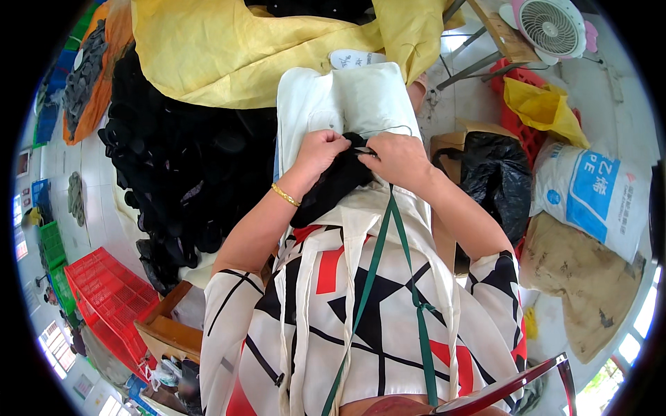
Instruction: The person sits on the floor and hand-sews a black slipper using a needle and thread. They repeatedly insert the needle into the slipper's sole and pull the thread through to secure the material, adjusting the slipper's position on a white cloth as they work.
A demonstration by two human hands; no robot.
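Observation:
A black cloth piece [340, 179] lies across my lap, over a white cloth [371, 97] that covers my knees. My left hand [320, 154] is closed, its thumb and fingertips pinching the upper edge of the black piece. Right beside it, my right hand [399, 158] is curled around a small dark thing, mostly hidden by the fingers; its kind cannot be made out. From my neck a green ribbon [380, 249] runs down to just below the right hand. A thin dark strand curves above that hand's knuckles.
A large heap of black pieces [187, 166] lies to my left, with yellow sheeting [263, 59] ahead. At right are a black plastic bag [494, 180] in a carton, a white-and-blue sack [583, 194] and a fan [551, 28]. A red crate [111, 298] stands at lower left.

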